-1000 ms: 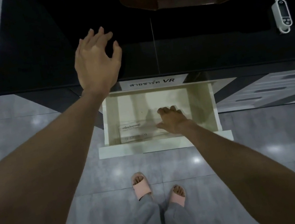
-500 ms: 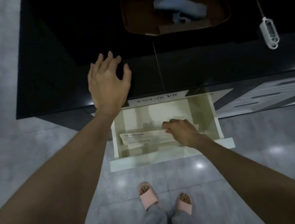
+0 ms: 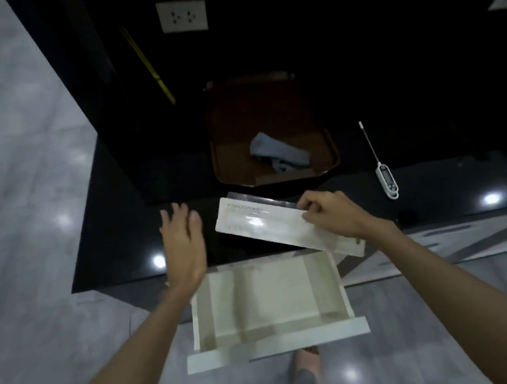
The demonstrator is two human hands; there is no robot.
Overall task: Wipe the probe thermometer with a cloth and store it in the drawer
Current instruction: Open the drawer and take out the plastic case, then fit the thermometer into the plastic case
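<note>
The white probe thermometer point(image 3: 385, 176) lies on the black countertop at the right, its thin probe pointing away from me. A grey-blue cloth point(image 3: 279, 152) sits crumpled in a brown tray point(image 3: 328, 144) at the counter's middle. Below the counter edge the cream drawer point(image 3: 276, 340) stands pulled out, its inside bare. My right hand point(image 3: 330, 212) is shut on a flat white printed packet point(image 3: 272, 227), held over the counter edge above the drawer. My left hand point(image 3: 183, 243) hovers open, fingers spread, over the counter edge left of the packet.
A black countertop point(image 3: 113, 250) runs across, with a dark back wall carrying a white socket plate point(image 3: 182, 15) and a yellow strip point(image 3: 148, 64). Grey glossy floor tiles lie on the left and below. My feet point(image 3: 303, 357) stand just in front of the drawer.
My right hand has lifted the white packet out of the drawer up to counter height. The view tilted upward, showing the back wall. My left hand stays open near the counter edge.
</note>
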